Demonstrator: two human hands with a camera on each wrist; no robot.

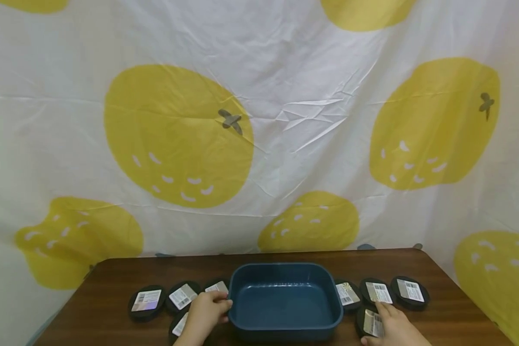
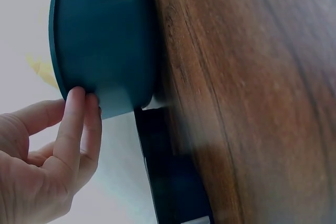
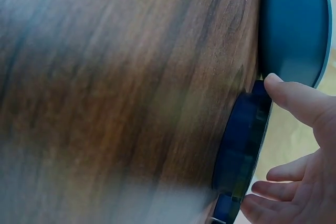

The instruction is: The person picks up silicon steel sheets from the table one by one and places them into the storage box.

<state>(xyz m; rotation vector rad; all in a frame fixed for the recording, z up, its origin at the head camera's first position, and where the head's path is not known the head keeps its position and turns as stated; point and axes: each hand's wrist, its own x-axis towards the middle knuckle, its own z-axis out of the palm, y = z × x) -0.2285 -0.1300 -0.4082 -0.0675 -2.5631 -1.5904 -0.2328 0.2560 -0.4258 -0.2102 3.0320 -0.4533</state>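
Note:
A deep blue rectangular baking dish [image 1: 285, 307] stands at the middle of the table, its inside bare. My left hand [image 1: 207, 310] is at its left side, fingertips [image 2: 76, 95] touching the outer wall close under the rim. Over on the right, my right hand [image 1: 393, 327] reaches across a round black container [image 1: 372, 323] with a silver label. Its thumb [image 3: 275, 85] lies at that container's edge, near the dish. The other fingers are spread and extended toward another black round container [image 1: 376, 290] just behind.
More labelled black round containers stand on both sides: one [image 1: 147, 302] at far left, another [image 1: 183, 297] beside it, and one [image 1: 411, 293] at far right. The brown wooden table [image 1: 450, 331] ends at a white curtain [image 1: 294, 158] with yellow fruit print.

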